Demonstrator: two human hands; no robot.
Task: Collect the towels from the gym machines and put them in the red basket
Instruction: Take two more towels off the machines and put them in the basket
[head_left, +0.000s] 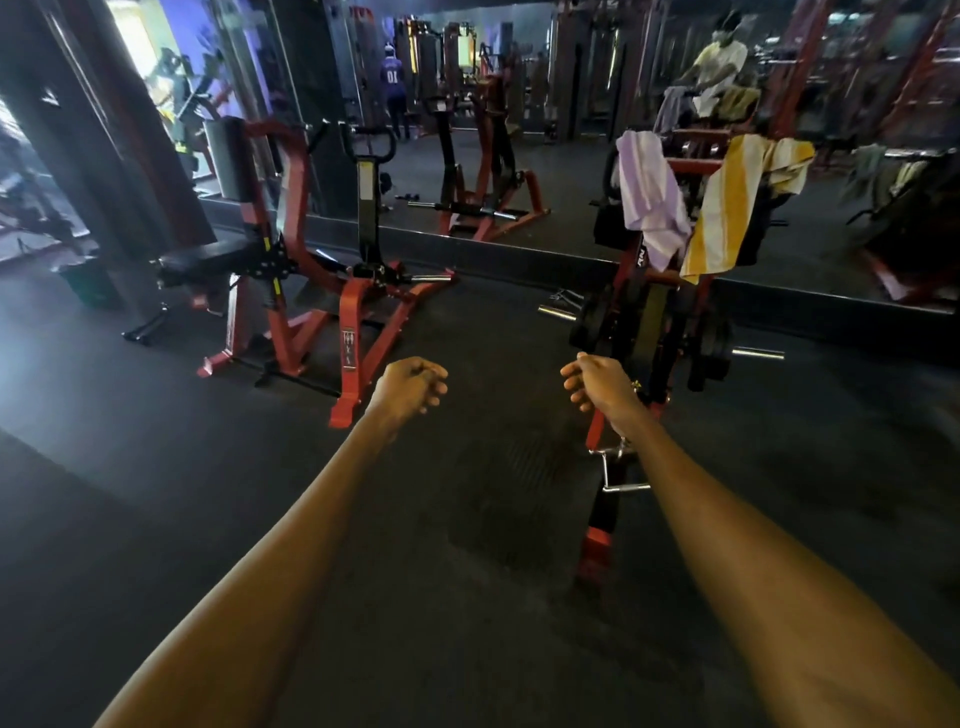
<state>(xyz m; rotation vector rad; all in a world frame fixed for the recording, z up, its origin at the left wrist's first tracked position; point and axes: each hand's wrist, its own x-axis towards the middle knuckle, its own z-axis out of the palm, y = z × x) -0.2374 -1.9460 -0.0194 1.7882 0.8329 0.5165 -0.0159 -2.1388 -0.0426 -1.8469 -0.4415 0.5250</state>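
Dark rubber flooring (467, 597) covers the gym, and a wall mirror (561, 104) runs along the far side, reflecting machines and people. On the left stands a red and black machine (306, 291) with a padded seat and no cloth on it. On the right, against the mirror, stands a second red machine (660, 322) loaded with black weight plates; a metal handle (615, 470) lies on its floor rail. Two towels hang over the top of this second machine: a purple and white striped towel (652, 197) on the left side and a yellow and white striped towel (732, 202) just beside it on the right, the two touching near their lower ends. Both bare arms reach forward over the floor. The left hand (410, 384) is loosely curled and grasps nothing. The right hand (602, 382) is likewise loosely curled and empty, well below the towels. No red basket is in view.
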